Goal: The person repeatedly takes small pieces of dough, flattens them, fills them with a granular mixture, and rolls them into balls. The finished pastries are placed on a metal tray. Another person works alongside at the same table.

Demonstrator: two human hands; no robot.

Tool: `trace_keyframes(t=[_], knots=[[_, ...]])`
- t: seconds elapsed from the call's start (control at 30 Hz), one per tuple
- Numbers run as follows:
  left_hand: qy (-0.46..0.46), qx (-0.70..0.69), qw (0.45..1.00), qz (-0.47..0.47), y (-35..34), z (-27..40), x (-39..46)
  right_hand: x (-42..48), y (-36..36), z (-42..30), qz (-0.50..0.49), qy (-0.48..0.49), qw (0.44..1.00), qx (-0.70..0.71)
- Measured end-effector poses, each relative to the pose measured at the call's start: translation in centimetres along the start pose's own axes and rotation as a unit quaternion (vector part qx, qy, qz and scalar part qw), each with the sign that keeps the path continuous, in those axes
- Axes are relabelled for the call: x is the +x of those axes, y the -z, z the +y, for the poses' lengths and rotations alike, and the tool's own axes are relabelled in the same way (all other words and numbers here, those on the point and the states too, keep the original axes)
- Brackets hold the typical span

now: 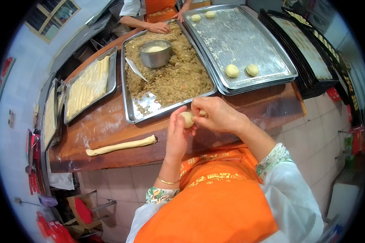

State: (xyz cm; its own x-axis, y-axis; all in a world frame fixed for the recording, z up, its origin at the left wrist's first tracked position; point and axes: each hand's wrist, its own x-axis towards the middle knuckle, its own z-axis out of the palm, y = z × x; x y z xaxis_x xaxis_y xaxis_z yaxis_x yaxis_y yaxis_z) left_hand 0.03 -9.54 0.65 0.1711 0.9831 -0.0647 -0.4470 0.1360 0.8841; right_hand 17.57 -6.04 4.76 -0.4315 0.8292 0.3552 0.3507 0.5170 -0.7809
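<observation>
My left hand cups a round, pale dough ball above the table's front edge. The fingers of my right hand pinch the ball's right side, and a small bit of dough shows within that hand. To the left, a rope of dough lies on the wooden table. Just beyond my hands is a metal tray heaped with crumbly brown filling. A steel bowl of pale, crumbly contents sits in the filling, with a white flat scraper beside it.
Several dough ropes under plastic film fill a tray at left. Stacked floured trays at right carry dough balls along two ends. Across the table, a co-worker's hand touches the filling. Dark baking trays are stacked far right.
</observation>
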Motion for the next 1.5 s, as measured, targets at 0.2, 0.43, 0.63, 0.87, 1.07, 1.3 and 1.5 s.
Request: trace_keyframes(t=[0.2,0.43,0.63,0.87,1.07,1.3,1.5], knots=[[-0.046,0.329,0.943,-0.019,4.4,-1.9,-0.1,-2.6,0.8,1.9,-0.058,-0.053,0.996,-0.031],[-0.232,0.652,0.705,-0.155,6.5,-6.1,-1.2,-6.8,-2.2,6.8,0.029,-0.007,0.984,-0.178],[-0.228,0.689,0.661,-0.19,5.7,-5.7,-1.8,-7.1,-1.8,7.6,0.119,-0.037,0.991,-0.042],[-0.174,0.689,0.675,-0.198,8.1,-5.2,0.9,-8.2,-1.4,7.6,0.158,-0.032,0.987,0.017],[-0.197,0.745,0.635,-0.058,2.9,-5.0,4.6,-9.1,-0.5,7.9,0.166,-0.044,0.984,0.043],[-0.139,0.792,0.589,-0.084,2.2,-5.0,4.6,-9.9,-0.6,8.6,0.177,-0.057,0.981,0.057],[-0.149,0.805,0.57,-0.075,2.6,-5.4,4.6,-9.3,-1.4,8.0,0.175,-0.05,0.981,0.07]])
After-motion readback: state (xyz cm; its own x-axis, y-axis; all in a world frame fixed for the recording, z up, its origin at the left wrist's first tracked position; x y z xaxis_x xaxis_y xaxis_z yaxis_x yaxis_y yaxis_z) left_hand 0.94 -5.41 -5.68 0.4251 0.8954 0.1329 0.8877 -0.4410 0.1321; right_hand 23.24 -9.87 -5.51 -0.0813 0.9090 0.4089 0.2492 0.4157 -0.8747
